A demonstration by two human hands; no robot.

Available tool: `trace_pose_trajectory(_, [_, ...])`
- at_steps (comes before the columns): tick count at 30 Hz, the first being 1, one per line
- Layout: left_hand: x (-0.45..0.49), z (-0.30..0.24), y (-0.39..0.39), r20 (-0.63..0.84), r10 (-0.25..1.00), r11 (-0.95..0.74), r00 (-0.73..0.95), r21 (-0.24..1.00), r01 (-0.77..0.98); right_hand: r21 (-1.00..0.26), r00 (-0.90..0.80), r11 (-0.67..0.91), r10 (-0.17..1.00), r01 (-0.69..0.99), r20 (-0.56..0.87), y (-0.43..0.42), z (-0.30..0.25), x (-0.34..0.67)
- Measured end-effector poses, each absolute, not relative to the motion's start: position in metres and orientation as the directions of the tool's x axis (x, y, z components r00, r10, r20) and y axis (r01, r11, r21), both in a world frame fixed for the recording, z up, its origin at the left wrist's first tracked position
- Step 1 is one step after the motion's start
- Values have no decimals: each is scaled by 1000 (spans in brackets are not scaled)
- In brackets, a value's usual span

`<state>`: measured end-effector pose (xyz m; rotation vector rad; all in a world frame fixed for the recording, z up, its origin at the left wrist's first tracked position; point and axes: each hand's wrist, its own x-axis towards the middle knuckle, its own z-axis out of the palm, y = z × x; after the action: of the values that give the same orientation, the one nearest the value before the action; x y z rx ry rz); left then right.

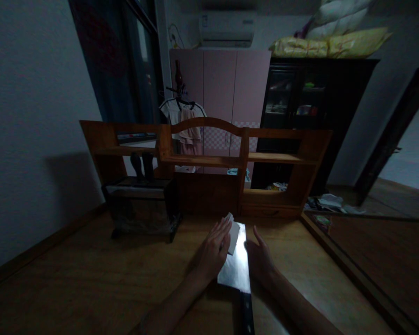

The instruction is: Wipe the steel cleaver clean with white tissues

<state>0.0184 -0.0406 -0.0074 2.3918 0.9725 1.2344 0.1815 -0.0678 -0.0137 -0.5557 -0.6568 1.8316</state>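
Note:
A cleaver (238, 268) lies with its broad shiny blade pointing away from me and its black handle (246, 311) toward me. My left hand (214, 249) presses a folded white tissue (233, 237) against the upper left part of the blade, thumb and fingers closed on it. Just off the blade's right side is my right hand (261, 260), its thumb stretched out and apart. The other right fingers are partly hidden beside the blade, and whether they touch it I cannot tell.
A dark knife block (139, 209) with two black handles stands at the left of the wooden tabletop (73, 288). Behind runs a low wooden shelf (204, 160). A raised wooden edge (345, 270) borders the right side. Pink wardrobe doors (218, 83) stand farther back.

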Motion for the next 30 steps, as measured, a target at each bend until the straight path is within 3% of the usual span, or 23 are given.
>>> trace_pose_trajectory(4, [19,0,-50,558,531,-840,637,444,310,-618,-236,-216,970,-756,-52,-62,-20,181])
trace_pose_trajectory(7, [23,-3,-52,491,521,-843,698,423,332,-603,-264,-257,961,-755,-79,-60,-26,182])
trace_pose_trajectory(22, [22,-24,-31,520,739,-667,428,478,572,-652,-348,-302,935,-695,-62,-64,-22,182])
trace_pose_trajectory(25, [22,-16,-38,516,700,-713,495,466,523,-634,-347,-305,936,-711,-60,-64,-22,182])
trace_pose_trajectory(30, [24,-5,-52,468,521,-840,713,429,332,-636,-255,-267,960,-724,-114,-62,-29,185])
